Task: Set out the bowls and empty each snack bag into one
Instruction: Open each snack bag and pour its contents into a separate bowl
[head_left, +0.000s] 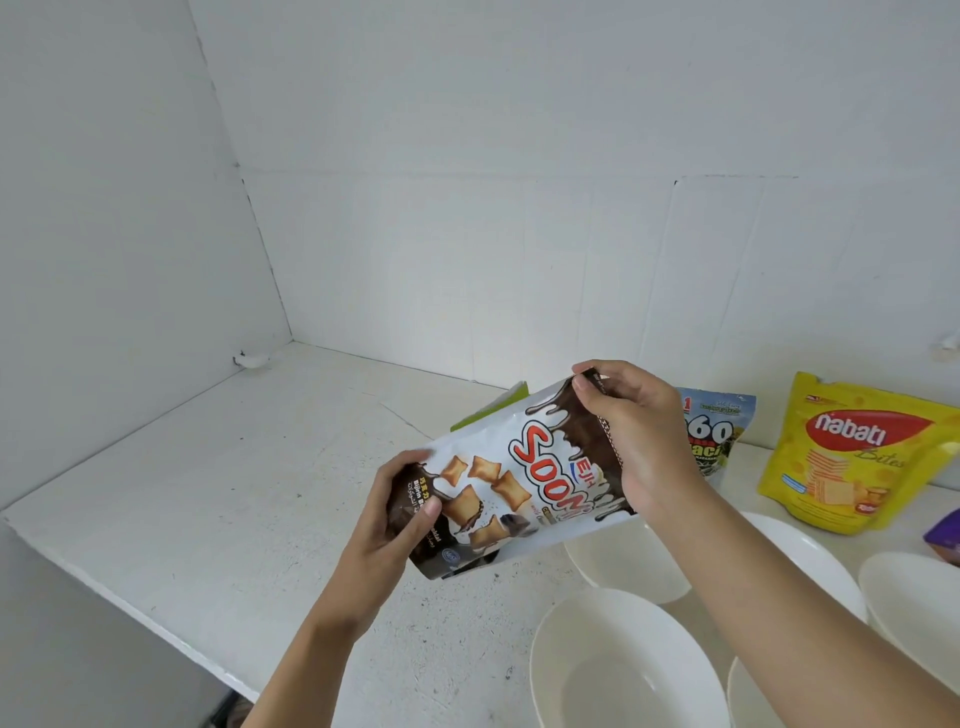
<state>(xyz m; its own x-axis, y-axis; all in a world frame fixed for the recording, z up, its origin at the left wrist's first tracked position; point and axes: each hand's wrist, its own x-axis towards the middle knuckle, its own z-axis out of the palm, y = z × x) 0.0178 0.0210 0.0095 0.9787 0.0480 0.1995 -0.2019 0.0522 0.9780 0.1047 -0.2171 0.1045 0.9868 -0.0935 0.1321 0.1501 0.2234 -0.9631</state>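
Observation:
I hold a white and brown snack bag (511, 475) with pillow-shaped biscuits printed on it, sideways above the counter. My left hand (397, 512) grips its bottom end. My right hand (631, 431) pinches its top edge. Several empty white bowls stand below and to the right: one nearest me (618, 670), one under the bag's top end (631, 564), one behind my right forearm (810, 556), one at the right edge (914, 608). A yellow Nabati bag (852, 457) stands at the right, a blue bag (714, 431) behind my right hand.
The white counter (218, 493) runs left to a wall corner, its front edge dropping off at lower left. A green-edged packet (493, 408) peeks out behind the held bag. A purple packet corner (945, 535) shows at the far right. White walls close in behind.

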